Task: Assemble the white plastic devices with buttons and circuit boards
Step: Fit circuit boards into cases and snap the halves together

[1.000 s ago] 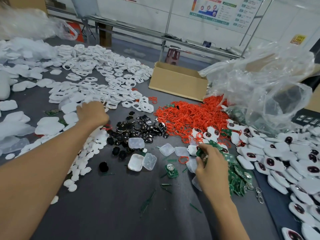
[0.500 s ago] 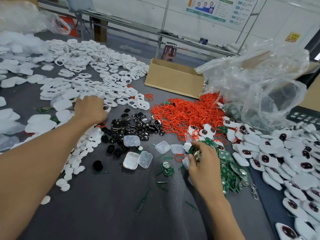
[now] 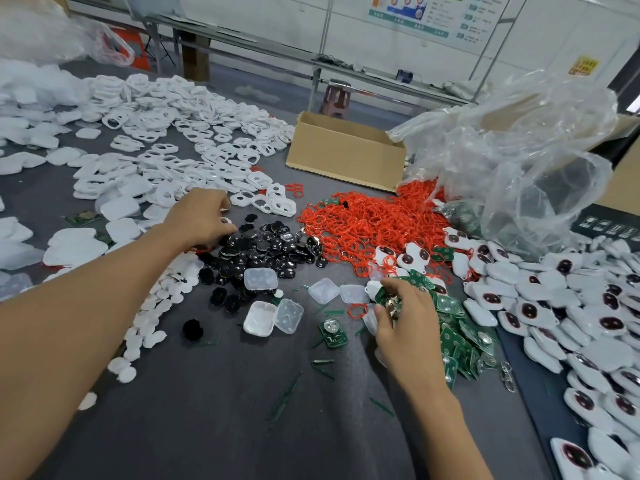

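Note:
My left hand reaches to where the pile of white plastic front shells meets the heap of black buttons. Its fingers curl down, and a small white piece shows under them. My right hand pinches a green circuit board with a metal cell at the edge of the circuit board pile. One loose board lies on the grey table. Translucent covers sit between my hands.
Red rubber rings are heaped behind the boards. Assembled white devices cover the right side. A cardboard box and a crumpled clear bag stand at the back. Small white pads trail under my left forearm.
My left hand has moved right, from the white shells to the near edge of the black buttons. My right hand stays at the circuit boards, still holding one.

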`<state>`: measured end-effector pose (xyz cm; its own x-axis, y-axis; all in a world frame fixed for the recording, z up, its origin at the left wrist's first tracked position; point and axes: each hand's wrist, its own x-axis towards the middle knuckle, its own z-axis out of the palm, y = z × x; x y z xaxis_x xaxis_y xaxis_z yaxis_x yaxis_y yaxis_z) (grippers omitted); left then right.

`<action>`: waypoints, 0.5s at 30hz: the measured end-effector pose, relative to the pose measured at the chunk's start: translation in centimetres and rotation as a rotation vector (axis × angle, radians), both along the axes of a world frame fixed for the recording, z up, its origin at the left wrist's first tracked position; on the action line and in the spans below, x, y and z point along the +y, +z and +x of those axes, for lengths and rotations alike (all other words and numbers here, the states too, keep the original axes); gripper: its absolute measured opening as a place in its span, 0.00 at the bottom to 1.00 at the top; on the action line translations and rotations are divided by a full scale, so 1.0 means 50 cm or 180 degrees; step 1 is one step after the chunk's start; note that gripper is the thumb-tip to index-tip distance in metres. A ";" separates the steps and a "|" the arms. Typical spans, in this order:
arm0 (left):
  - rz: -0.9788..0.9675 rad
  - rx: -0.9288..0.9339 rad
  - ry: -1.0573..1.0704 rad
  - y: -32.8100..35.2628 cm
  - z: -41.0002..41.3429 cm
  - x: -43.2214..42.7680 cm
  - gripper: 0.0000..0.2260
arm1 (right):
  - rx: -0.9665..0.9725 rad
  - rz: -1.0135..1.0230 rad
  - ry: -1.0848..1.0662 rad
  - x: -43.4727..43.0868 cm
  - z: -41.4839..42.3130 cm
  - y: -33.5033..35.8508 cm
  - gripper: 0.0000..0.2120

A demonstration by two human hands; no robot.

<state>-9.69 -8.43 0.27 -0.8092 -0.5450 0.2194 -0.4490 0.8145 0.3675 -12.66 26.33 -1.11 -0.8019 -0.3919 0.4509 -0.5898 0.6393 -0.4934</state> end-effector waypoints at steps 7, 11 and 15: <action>0.0104 -0.0352 -0.0645 0.009 0.021 -0.021 0.18 | -0.0091 0.0177 -0.0040 0.002 0.002 0.002 0.17; 0.0223 -0.0123 -0.0522 0.020 0.027 -0.011 0.18 | -0.0217 0.0332 -0.0059 0.005 0.002 0.004 0.16; 0.0950 0.1185 -0.0087 0.076 0.048 0.051 0.19 | -0.0142 0.0397 0.0010 0.002 0.005 0.003 0.17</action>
<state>-7.29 -5.87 4.09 -0.7203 -0.6079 0.3342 -0.2223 0.6586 0.7189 -12.42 26.41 -0.96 -0.8188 -0.4453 0.3622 -0.5711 0.6955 -0.4360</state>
